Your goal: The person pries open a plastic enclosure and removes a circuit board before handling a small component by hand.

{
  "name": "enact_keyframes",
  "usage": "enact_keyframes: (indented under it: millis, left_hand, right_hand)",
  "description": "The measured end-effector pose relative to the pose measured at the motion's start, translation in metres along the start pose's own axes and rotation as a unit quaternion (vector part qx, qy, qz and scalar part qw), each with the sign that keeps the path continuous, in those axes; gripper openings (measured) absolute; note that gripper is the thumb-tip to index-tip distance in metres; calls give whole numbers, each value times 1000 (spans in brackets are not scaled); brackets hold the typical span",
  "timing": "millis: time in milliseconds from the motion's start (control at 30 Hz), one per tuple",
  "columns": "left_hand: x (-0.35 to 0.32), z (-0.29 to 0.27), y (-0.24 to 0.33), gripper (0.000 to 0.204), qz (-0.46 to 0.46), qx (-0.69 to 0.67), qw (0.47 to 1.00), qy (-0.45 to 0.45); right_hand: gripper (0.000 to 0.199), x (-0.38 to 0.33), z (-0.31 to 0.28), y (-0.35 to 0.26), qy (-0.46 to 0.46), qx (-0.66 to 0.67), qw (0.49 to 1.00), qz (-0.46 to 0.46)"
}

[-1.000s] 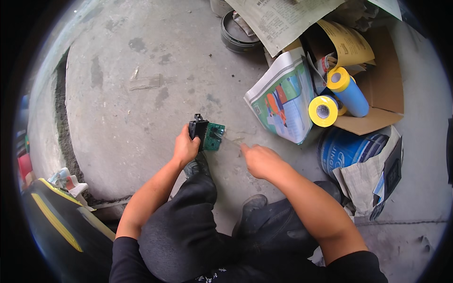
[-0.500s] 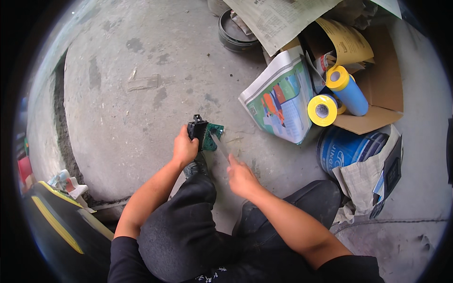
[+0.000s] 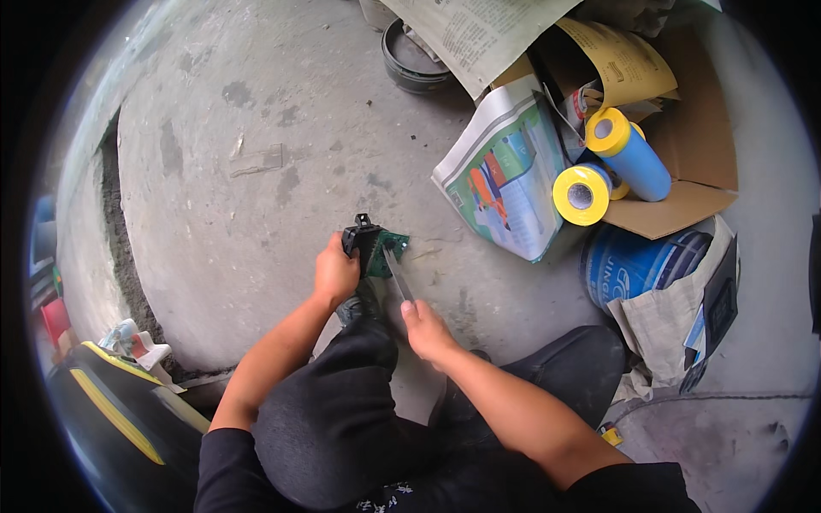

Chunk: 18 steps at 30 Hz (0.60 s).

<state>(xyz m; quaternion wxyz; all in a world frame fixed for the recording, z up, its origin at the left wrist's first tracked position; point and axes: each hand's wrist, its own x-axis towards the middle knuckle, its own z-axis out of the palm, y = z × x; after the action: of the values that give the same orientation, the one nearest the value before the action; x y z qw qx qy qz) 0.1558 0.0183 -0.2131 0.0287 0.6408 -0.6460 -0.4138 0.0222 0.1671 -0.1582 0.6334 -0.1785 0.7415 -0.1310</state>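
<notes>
Since the earlier frame, right hand had closed on a flat metal blade, tip against the green circuit board gripped in left hand. Bare concrete floor lay open toward 11 o'clock; cardboard box crowded 2 o'clock.

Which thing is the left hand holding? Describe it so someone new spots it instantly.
Start at the grey concrete floor in front of the crouching person's dark trousers. Just above the knees, the left hand grips a small green circuit board with a black block on its upper left. The right hand puts a thin grey tool to it. Nothing else nearby is green and flat like this board.
</notes>
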Motion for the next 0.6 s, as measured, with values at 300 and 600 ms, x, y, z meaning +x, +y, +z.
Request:
enact_keyframes:
  millis: [300, 600]
  left_hand:
    - [5, -1, 5, 20, -44, 48, 997, -29]
    - [9, 0, -3, 21, -19, 21, 999, -24]
  right_hand:
    - [51, 11, 48, 9, 151, -49, 987, -33]
    - [48, 21, 74, 23, 163, -31, 985, -40]
